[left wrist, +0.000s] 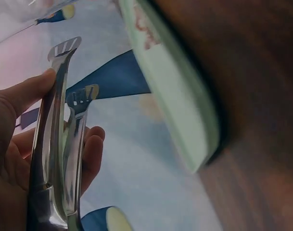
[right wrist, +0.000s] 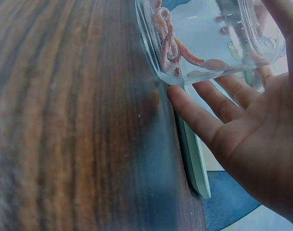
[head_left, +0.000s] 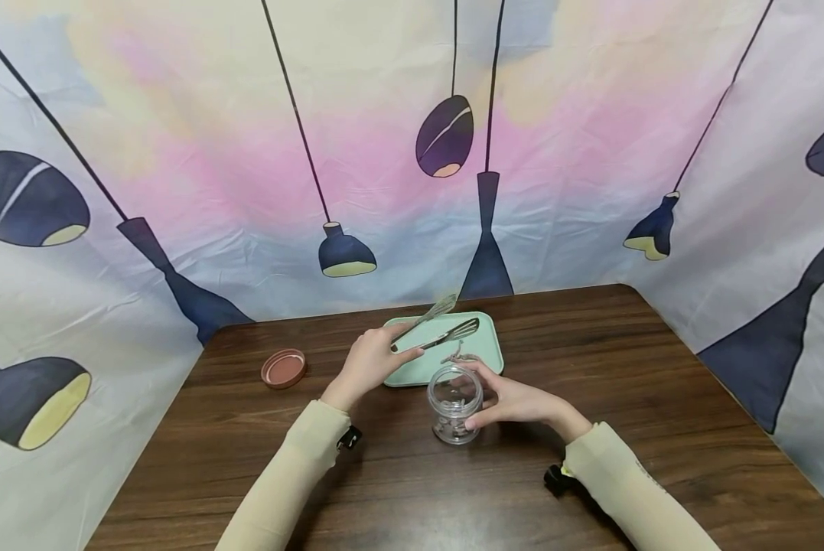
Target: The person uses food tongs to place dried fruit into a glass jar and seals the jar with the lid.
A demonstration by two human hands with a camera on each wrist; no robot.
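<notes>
My left hand grips a pair of metal tongs, thumb on one arm and fingers on the other. Their slotted tips stand spread apart over the pale green tray. A few thin reddish strips lie on that tray. Standing on the table in front of it, a clear jar has its mouth uncovered. Around the jar's side curves my right hand, thumb in front and fingers behind. Inside the jar, twisted pinkish strips rest at the bottom.
A reddish-brown round lid lies on the wooden table, left of my left hand. Behind the table's far edge hangs a cloth printed with lamps. Black straps are around both wrists.
</notes>
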